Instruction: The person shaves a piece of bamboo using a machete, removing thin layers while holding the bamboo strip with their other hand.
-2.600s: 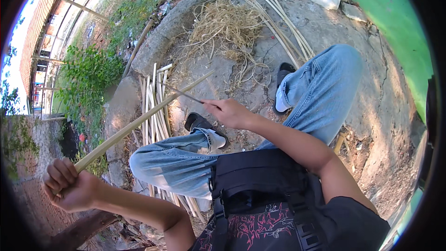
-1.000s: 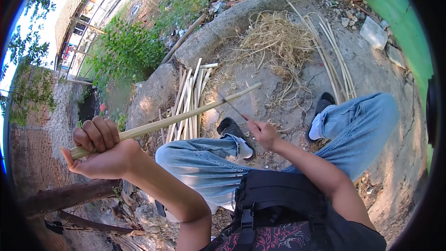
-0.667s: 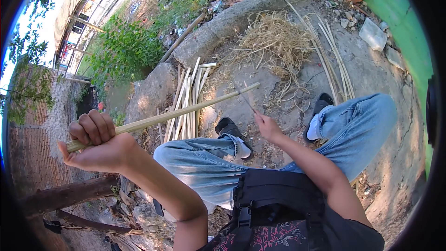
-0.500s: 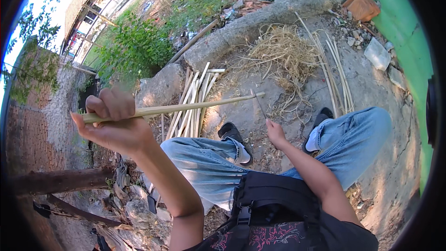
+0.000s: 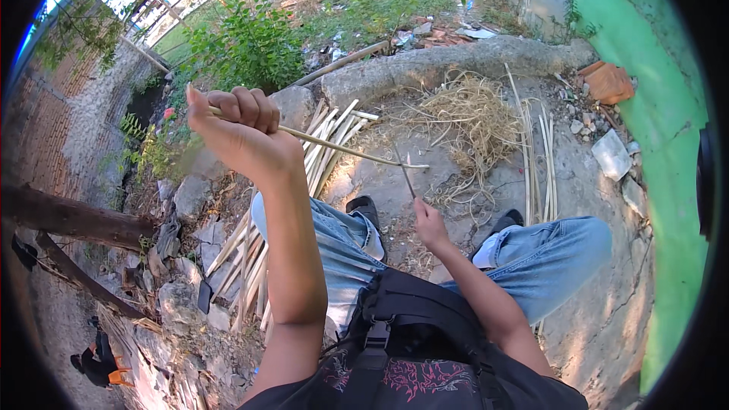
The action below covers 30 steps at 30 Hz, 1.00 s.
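My left hand [image 5: 247, 125] is raised at the left, fingers wrapped round one end of a long, thin pale strip [image 5: 342, 149] that looks like split bamboo. The strip slants down to the right, toward the space between my feet. My right hand [image 5: 431, 226] is closed on a knife, its handle mostly hidden in the fist. The narrow, dark knife blade [image 5: 407, 178] points up and crosses the strip near its far end. A small pale sliver stands up beside the blade there.
Cut strips [image 5: 243, 273] lie in a pile left of my legs. A tangled heap of shavings [image 5: 478, 118] lies ahead, with longer strips [image 5: 528, 148] beside it. A low stone kerb [image 5: 425, 68] runs behind; a green wall [image 5: 645, 106] stands right, a wooden beam [image 5: 76, 216] left.
The whole view has shifted and turned. My left hand sits higher and further right in the picture, and the strip shows thinner. The blade crosses the strip slightly further from its tip.
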Available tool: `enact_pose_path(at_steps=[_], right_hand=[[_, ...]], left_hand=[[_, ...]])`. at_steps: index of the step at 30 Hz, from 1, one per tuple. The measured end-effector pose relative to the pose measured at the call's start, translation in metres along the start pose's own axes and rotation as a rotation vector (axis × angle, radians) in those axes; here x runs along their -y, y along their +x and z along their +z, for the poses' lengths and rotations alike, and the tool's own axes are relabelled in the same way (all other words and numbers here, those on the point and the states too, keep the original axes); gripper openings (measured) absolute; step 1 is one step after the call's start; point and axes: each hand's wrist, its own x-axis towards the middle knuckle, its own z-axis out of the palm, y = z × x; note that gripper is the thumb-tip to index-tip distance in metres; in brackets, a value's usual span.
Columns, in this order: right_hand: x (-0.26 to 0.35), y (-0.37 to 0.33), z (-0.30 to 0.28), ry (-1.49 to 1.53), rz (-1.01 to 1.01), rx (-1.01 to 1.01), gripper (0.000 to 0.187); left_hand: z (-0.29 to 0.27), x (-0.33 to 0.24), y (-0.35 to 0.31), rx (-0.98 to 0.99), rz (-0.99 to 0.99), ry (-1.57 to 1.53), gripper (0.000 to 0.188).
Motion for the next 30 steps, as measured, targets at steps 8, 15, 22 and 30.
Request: enact_pose_path(at_steps=[8, 15, 22, 30], right_hand=[[0.053, -0.021, -0.002, 0.027, -0.17, 0.043, 0.045], [-0.002, 0.019, 0.003, 0.022, -0.101, -0.103, 0.037], [0.119, -0.037, -0.031, 0.443, 0.0, 0.165, 0.042], [0.184, -0.084, -0.04, 0.499, -0.062, 0.266, 0.049]], left_hand=[[0.019, 0.011, -0.006, -0.119, 0.065, 0.066, 0.044], [0.021, 0.018, 0.004, 0.069, 0.014, -0.009, 0.046], [0.028, 0.003, 0.006, 0.372, -0.242, -0.012, 0.041], [0.037, 0.001, -0.02, 0.274, -0.009, -0.021, 0.031]])
